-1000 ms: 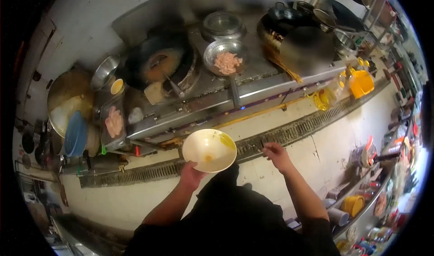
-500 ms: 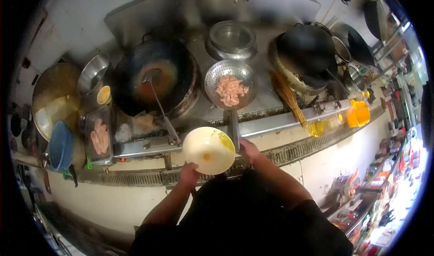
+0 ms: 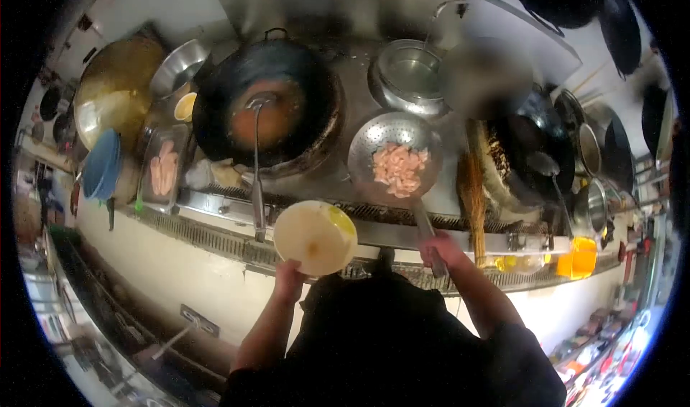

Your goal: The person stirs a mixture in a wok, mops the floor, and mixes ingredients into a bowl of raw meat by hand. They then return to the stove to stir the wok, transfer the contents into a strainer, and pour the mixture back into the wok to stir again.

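Single head-worn view, wide and round-edged, facing forward and steeply down.
From above the wearer's dark-clothed torso (image 3: 392,342) at 6 o'clock, it looks toward 12 o'clock, over the left hand (image 3: 289,281) and right hand (image 3: 447,254) at close range, across the stove top (image 3: 357,94) just beyond, to the steel back panel (image 3: 338,11); cluttered goods (image 3: 600,346) edge in at 4 o'clock.
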Available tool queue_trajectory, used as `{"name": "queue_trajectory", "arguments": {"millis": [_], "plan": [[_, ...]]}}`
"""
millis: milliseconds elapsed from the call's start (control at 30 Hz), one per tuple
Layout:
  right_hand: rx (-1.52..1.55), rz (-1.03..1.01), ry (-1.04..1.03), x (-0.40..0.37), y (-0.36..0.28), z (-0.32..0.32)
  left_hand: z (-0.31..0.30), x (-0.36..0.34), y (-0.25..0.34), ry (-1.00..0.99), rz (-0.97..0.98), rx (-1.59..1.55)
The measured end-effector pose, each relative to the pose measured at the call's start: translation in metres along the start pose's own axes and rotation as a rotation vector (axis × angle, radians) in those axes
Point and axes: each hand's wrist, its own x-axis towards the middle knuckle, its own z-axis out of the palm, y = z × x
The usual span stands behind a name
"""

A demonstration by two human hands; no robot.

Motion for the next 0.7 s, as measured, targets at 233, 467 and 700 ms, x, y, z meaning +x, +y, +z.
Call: {"name": "queue_trajectory", "arguments": {"millis": [233,467,700], "plan": [[-0.438,-0.240,0.139,-0.094,-0.059,0.005,0.099,0.082,-0.023,0.055,-0.058,0.089],[-0.771,-0.432,0.392,-0.096,-0.050,0.027,0.193,0.099,0.014,-0.190,0.002,-0.035],[-0.831,-0.582,0.557,-0.112,-0.069,0.045,0.192,0.110,0.023,-0.360,-0.046,-0.221]]}}
